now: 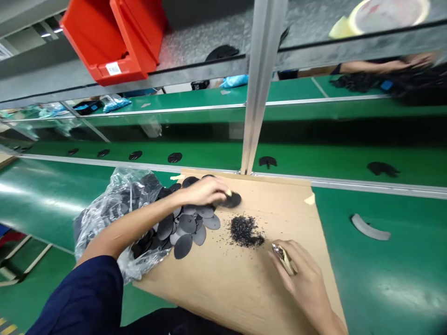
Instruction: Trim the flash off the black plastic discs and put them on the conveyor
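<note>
My left hand (206,190) reaches over a heap of flat black discs (188,224) and grips one black disc (233,200) by its left side. A pale yellow wrap shows at one of its fingertips. My right hand (303,274) is closed around a small shiny metal tool (278,251), mostly hidden in the fingers, with a pale strip beside it; its exact kind is unclear. Between the hands lies a pile of tiny black scraps (244,231) on a cardboard sheet (223,284). A clear plastic bag (104,209) with more discs sits under my left forearm.
A metal post (256,93) rises behind the cardboard. Beyond a rail, several black parts (174,157) lie on a green belt (209,156). A curved grey piece (370,228) rests at right. Overhead, a shelf holds a red bin (115,42) and a tape roll (389,16). Another person's arm (377,66) shows behind.
</note>
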`<state>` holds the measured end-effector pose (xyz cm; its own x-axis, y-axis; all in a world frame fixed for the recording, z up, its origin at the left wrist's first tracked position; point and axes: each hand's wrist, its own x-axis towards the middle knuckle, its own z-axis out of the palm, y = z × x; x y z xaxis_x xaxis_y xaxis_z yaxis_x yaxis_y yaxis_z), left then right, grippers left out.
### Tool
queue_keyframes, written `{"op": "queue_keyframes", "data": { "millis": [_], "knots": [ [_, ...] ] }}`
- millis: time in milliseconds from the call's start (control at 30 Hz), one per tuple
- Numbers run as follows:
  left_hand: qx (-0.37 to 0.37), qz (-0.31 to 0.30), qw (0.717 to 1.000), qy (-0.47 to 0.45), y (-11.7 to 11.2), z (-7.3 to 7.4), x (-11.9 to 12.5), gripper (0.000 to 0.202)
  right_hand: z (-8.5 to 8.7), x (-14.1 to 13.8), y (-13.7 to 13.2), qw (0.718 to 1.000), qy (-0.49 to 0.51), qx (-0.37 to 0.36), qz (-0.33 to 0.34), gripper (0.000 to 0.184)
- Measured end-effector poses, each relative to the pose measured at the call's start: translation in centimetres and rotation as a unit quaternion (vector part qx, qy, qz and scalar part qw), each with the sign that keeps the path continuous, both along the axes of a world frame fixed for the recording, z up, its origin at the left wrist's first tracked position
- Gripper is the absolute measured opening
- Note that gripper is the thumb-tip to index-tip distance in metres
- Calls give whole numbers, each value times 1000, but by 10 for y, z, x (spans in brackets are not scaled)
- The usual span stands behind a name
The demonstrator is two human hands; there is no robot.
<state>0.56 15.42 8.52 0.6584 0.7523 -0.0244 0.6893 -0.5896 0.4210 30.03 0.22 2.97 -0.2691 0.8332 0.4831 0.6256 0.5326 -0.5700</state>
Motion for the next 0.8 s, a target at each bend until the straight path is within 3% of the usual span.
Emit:
{"op": "queue_keyframes", "data": {
  "millis": [133,233,367,467,533,633,700,800],
  "knots": [
    [94,132,986,31,70,-11,-35,20,-12,5,-19,997,6,-62,-49,14],
    [107,197,973,52,99,-31,-42,20,-19,4,-29,993,4,-96,-73,18],
    [105,219,966,84,105,-43,-40,27,-22,6,-39,989,30,-108,-98,17],
    [113,185,970,112,95,-30,-30,21,-24,8,-44,987,57,-103,-105,14],
    [110,121,978,128,82,-17,-12,22,-27,9,-44,987,69,-98,-102,13],
    [100,-10,985,141,61,-3,34,21,-36,8,-43,990,76,-83,-88,11],
    [106,-65,980,154,53,-2,75,23,-43,8,-43,992,67,-70,-80,11],
    [128,-77,971,189,60,-10,136,22,-53,8,-44,995,36,-50,-81,19]
  ]
}}
